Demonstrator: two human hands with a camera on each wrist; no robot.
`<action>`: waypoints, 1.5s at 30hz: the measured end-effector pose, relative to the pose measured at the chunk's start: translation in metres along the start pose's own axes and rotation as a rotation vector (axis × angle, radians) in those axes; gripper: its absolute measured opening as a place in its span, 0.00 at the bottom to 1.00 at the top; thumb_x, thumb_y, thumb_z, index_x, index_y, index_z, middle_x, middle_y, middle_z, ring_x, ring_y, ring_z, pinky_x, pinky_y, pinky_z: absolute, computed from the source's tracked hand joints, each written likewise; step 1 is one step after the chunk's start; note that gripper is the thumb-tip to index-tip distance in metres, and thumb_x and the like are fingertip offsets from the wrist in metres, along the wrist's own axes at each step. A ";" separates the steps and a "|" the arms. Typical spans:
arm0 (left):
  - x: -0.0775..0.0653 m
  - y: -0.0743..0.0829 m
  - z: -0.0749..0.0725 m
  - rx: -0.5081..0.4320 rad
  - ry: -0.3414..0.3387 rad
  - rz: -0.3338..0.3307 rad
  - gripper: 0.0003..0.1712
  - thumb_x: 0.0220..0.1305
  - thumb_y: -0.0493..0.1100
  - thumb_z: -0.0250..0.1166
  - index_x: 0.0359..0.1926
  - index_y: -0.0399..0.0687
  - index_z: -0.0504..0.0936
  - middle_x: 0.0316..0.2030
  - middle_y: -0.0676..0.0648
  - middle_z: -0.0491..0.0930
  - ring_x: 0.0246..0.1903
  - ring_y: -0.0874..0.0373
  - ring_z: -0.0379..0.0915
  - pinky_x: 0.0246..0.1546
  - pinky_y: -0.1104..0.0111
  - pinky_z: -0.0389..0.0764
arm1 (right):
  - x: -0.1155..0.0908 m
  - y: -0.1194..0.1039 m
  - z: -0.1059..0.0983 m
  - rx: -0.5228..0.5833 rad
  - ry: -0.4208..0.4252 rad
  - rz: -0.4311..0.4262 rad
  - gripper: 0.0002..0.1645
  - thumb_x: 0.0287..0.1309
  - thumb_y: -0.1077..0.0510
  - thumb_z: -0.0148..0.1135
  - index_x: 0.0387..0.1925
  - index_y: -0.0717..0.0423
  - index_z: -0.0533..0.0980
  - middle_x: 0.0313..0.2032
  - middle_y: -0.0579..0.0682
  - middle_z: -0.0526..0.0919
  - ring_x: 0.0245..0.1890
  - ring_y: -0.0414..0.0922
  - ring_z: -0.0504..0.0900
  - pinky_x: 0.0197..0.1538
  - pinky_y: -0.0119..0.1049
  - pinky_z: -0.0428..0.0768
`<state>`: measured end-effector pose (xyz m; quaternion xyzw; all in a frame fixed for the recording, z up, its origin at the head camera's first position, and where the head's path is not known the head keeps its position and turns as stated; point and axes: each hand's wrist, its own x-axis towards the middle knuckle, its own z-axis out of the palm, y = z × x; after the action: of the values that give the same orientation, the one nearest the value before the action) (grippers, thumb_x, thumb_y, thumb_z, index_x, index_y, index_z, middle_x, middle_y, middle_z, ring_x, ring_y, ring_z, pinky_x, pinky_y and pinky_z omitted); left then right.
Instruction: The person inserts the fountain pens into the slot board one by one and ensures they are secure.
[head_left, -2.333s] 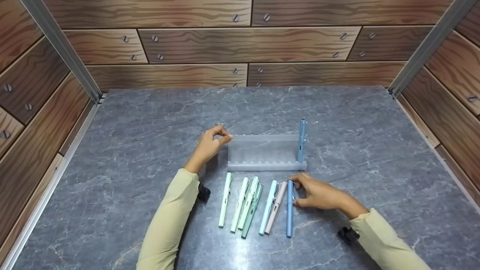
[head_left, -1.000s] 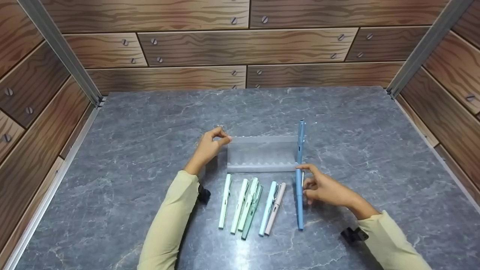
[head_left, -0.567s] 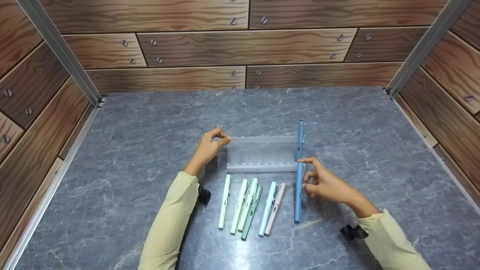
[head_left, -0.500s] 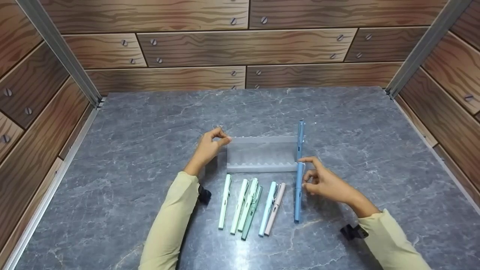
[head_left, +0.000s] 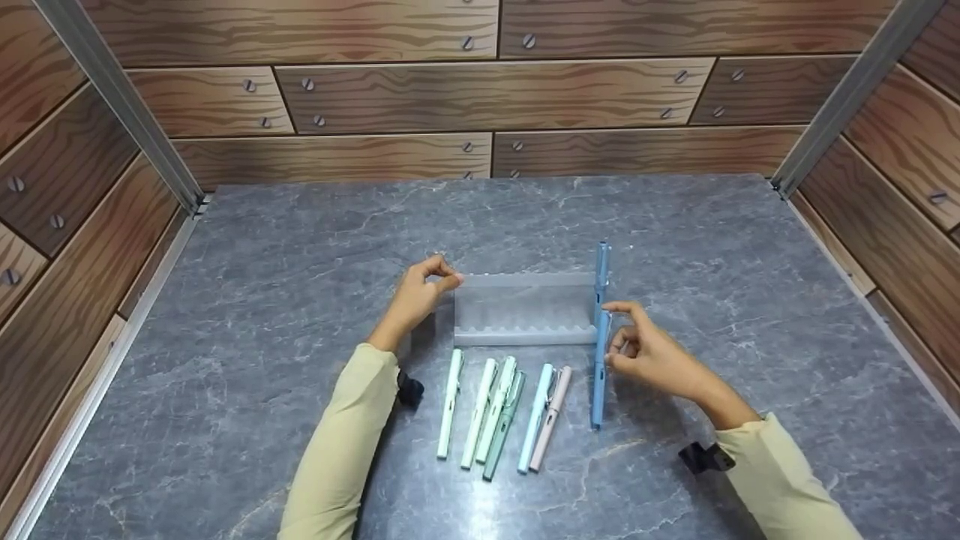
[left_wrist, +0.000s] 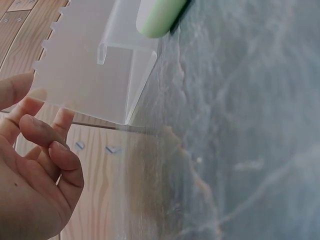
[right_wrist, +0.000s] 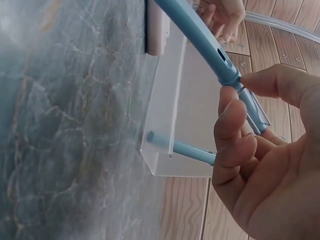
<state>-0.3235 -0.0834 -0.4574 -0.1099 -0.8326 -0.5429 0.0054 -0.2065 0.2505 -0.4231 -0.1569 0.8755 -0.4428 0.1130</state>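
A frosted clear pen rack (head_left: 525, 307) with notched edges stands on the table. My left hand (head_left: 420, 298) pinches its upper left corner between thumb and fingers; the left wrist view shows this sheet (left_wrist: 90, 75) close up. At the rack's right end a blue pen (head_left: 601, 262) leans in the last slot. In front of that slot, my right hand (head_left: 656, 360) pinches a second blue pen (head_left: 598, 390), cap end up. In the right wrist view the held pen (right_wrist: 202, 40) is tilted above the table, apart from the racked pen (right_wrist: 190, 151).
Several capped pens lie in front of the rack: a mint pen (head_left: 450, 405) at left, a dark green pen (head_left: 502, 427) in the middle cluster, a light blue pen (head_left: 535, 420) beside a greyish pink pen (head_left: 551, 420). Wood-patterned walls (head_left: 487, 90) enclose the marbled table (head_left: 300, 240).
My right hand has lifted the blue pen from the right end of the row and carried it right and forward to the rack. My left hand stays at the rack's corner.
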 end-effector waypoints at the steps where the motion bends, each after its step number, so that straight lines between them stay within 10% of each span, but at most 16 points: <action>1: 0.000 0.000 0.000 0.000 0.001 0.000 0.07 0.59 0.44 0.64 0.29 0.46 0.79 0.39 0.44 0.83 0.45 0.47 0.77 0.44 0.60 0.73 | 0.001 -0.001 -0.001 -0.007 0.010 0.002 0.40 0.56 0.70 0.58 0.67 0.60 0.51 0.31 0.53 0.75 0.25 0.37 0.74 0.30 0.29 0.76; 45: 0.001 0.001 0.000 -0.002 -0.001 -0.024 0.06 0.59 0.44 0.64 0.31 0.46 0.80 0.40 0.44 0.83 0.45 0.49 0.76 0.42 0.63 0.71 | 0.033 -0.021 -0.011 -0.355 0.333 -0.060 0.37 0.59 0.65 0.59 0.67 0.53 0.55 0.34 0.54 0.78 0.24 0.40 0.71 0.25 0.31 0.69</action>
<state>-0.3246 -0.0827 -0.4566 -0.1005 -0.8334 -0.5435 -0.0017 -0.2367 0.2345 -0.4019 -0.1250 0.9411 -0.3050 -0.0756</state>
